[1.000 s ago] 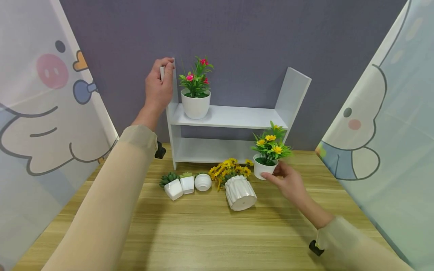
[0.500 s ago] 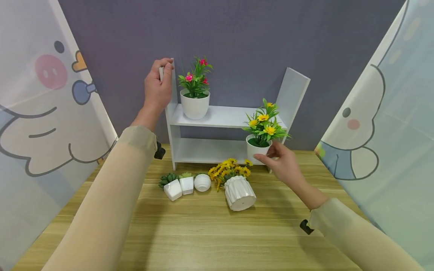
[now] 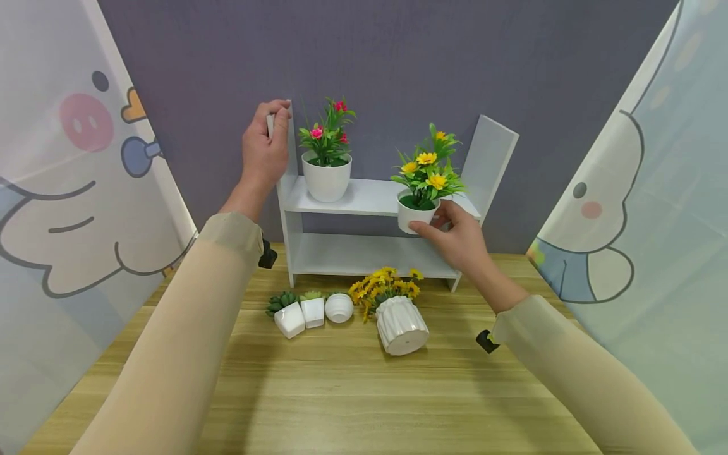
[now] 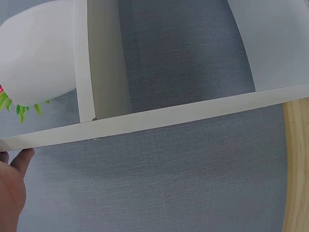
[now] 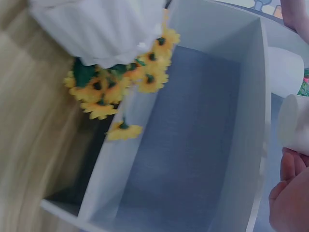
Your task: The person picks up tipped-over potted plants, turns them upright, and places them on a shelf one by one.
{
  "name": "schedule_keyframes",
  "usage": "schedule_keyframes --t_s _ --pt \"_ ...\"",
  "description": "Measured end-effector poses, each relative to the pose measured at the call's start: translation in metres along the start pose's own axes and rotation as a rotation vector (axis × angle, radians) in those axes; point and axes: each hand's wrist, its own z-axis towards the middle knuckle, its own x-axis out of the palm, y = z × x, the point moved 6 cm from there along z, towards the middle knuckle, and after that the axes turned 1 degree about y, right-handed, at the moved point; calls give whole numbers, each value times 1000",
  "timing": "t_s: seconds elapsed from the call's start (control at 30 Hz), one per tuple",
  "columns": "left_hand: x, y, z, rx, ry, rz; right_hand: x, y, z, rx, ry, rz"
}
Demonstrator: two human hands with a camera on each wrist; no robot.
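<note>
My left hand point(image 3: 265, 142) grips the top of the left side panel of a white two-tier shelf point(image 3: 364, 253); in the left wrist view its fingertips point(image 4: 23, 157) touch the panel's edge. Between thumb and fingers, my right hand point(image 3: 463, 240) holds a small white pot point(image 3: 417, 216) of yellow flowers, upright and in front of the upper board. In the right wrist view only part of this pot point(image 5: 295, 121) shows, at the right edge. A larger white pot point(image 3: 327, 180) with pink flowers stands on the left of the upper board.
On the wooden table point(image 3: 352, 398), a ribbed white vase point(image 3: 402, 325) of yellow daisies lies tipped before the shelf. Left of it lie a round white pot point(image 3: 339, 308) and two square white pots with succulents point(image 3: 282, 301). A grey wall point(image 3: 392, 63) stands behind.
My right hand has raised the yellow-flowered pot from just above the table, up and leftward, to the front of the upper board. The left hand keeps its place on the side panel.
</note>
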Motion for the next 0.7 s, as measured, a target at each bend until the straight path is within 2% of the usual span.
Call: schedule_keyframes --t_s 0.2,0.43,0.7 --pt "0 1 0 -4 -1 1 9 7 22 47 29 41" --pt "1 1 0 -11 10 4 18 8 42 100 57 10" --pt "0 1 -1 -17 11 10 27 13 58 115 124 -14"
